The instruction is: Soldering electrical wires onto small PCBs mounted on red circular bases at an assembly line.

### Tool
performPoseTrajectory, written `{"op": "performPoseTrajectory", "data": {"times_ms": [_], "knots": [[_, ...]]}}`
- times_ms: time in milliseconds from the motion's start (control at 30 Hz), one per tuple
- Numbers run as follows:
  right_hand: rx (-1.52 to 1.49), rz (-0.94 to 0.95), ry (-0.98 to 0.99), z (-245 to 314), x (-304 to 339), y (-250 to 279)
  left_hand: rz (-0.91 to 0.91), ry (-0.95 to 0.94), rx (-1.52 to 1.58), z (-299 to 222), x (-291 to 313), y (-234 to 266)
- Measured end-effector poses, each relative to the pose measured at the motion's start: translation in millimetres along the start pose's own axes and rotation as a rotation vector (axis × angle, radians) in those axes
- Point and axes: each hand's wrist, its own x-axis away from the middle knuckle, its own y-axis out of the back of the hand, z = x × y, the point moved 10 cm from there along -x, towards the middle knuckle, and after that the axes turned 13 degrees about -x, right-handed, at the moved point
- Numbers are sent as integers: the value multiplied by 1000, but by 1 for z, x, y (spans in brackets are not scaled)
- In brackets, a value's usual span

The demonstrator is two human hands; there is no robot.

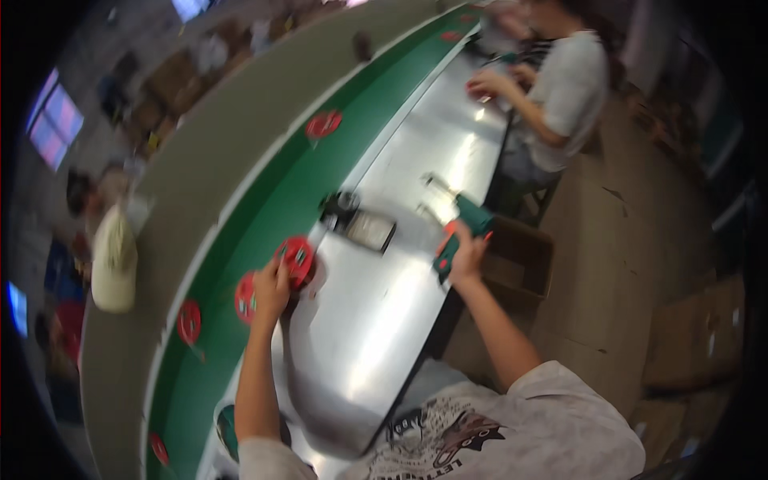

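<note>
My left hand is closed on a round red plastic part at the edge between the green belt and the metal table. A second round red part shows just left of that hand; whether the hand touches it I cannot tell. In my right hand is a dark green power screwdriver with orange accents, its front end pointing away over the table's right edge. Between my hands, farther up the table, lies a shallow dark-rimmed tray, with a small black device against it.
The green conveyor belt runs along the left, carrying more red parts. A cardboard box stands beside the table's right edge. Farther up, a co-worker handles a red part. A person in a pale cap is beyond the belt.
</note>
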Motion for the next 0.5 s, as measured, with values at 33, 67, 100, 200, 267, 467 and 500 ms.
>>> {"op": "performPoseTrajectory", "data": {"times_ms": [33,67,100,200,267,467,500], "knots": [[-36,-32,33,-3,-8,14,81,-21,-35,-25,0,-1],[11,-25,70,-9,-22,31,161,-5,2,-41,4,-6],[35,-28,42,3,-10,8,118,-46,-9,-62,8,2],[46,-39,-33,-2,-17,8,233,-62,-56,-74,17,-16],[-32,-2,-143,-8,-20,6,210,8,-21,-71,14,-3],[8,77,-171,-20,-21,6,110,551,-449,33,20,82],[4,74,-178,-18,-21,9,214,602,-553,39,21,79]]}}
